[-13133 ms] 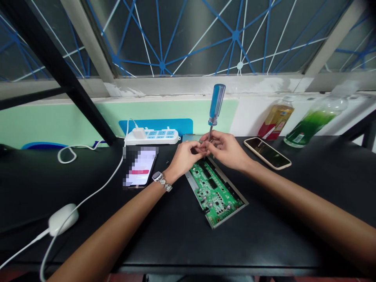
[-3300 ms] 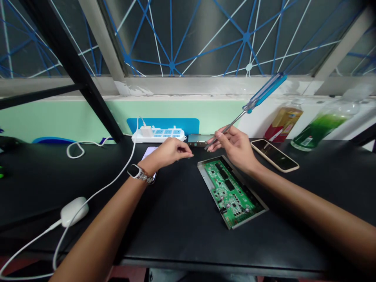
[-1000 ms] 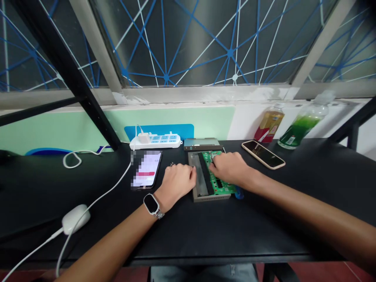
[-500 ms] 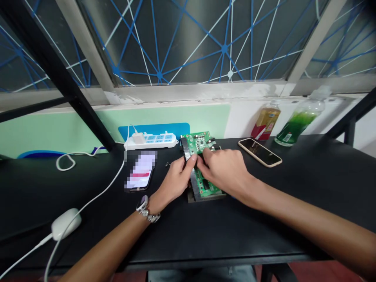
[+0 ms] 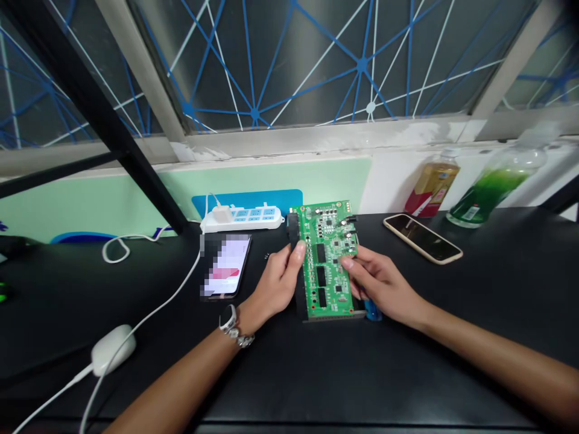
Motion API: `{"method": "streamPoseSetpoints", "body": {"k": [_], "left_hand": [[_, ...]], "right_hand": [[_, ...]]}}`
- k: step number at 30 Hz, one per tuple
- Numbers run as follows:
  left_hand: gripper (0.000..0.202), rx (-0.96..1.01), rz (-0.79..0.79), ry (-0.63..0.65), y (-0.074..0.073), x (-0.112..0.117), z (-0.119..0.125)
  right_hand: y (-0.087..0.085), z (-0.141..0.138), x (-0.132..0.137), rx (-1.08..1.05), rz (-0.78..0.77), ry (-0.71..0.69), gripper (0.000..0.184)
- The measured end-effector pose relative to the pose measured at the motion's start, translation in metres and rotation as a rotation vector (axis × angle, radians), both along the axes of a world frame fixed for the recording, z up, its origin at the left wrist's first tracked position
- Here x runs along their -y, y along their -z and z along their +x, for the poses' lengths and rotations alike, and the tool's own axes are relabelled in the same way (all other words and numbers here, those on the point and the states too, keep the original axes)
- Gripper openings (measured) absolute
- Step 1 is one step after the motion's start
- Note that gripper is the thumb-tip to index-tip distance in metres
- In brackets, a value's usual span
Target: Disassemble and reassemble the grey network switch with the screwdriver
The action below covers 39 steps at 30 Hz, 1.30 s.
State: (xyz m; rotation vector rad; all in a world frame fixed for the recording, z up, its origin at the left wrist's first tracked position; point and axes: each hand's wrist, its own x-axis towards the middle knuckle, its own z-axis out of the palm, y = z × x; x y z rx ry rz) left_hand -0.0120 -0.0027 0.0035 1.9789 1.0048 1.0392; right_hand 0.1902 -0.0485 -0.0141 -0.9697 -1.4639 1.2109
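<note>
head view, looking down over both forearms: nearest are the left hand (image 5: 275, 288), with a silver wristwatch (image 5: 228, 319) on its wrist, and the right hand (image 5: 379, 284). between them, both hands grasp a green circuit board (image 5: 326, 259) by its long edges and hold it tilted up, its chips facing the camera. the left fingers (image 5: 289, 265) are curled around one edge with the thumb on the front, while the right fingers (image 5: 350, 263) pinch the opposite edge. under the lower end of the board, just below the left fingers, sits a dark metal case (image 5: 300, 304). just below the right fingers, a blue screwdriver handle (image 5: 372, 309) lies on the black table (image 5: 362, 374), partly behind the board. left of the left fingers lies a phone with a blurred screen (image 5: 225, 265), and a white cord (image 5: 154, 307) runs from a white oval plug box (image 5: 113, 349) up past it. right of the right fingers lies a phone in a cream case (image 5: 423, 238). beyond the fingers stand a white power strip (image 5: 246, 218) with a charger (image 5: 221, 214) plugged in, an amber bottle (image 5: 432, 190) and a green bottle (image 5: 491, 190), and past them is a window (image 5: 271, 60) crossed with blue and white lines.
</note>
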Motion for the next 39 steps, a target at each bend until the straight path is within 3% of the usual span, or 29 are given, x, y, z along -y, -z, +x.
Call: {"method": "streamPoseSetpoints", "body": {"k": [7, 17, 28, 33, 36, 39], "left_hand": [[0.041, 0.055, 0.003, -0.049, 0.000, -0.002, 0.001], [0.042, 0.161, -0.171, 0.035, 0.001, 0.000, 0.000], [0.043, 0.102, -0.091, 0.011, 0.005, -0.005, -0.002], [0.042, 0.161, -0.156, 0.022, 0.002, -0.002, 0.000], [0.038, 0.263, -0.286, 0.090, -0.003, 0.005, 0.002], [0.033, 0.339, -0.394, 0.243, -0.008, 0.014, 0.006]], "right_hand": [[0.000, -0.001, -0.002, -0.047, -0.028, 0.047, 0.029], [0.002, -0.001, -0.006, -0.130, -0.102, 0.088, 0.031], [-0.001, -0.001, 0.000, -0.100, -0.023, 0.128, 0.029], [-0.001, -0.002, -0.003, -0.113, -0.054, 0.127, 0.028], [-0.003, -0.003, -0.005, -0.172, -0.142, 0.124, 0.031], [-0.006, -0.005, -0.005, -0.239, -0.244, 0.086, 0.036]]}}
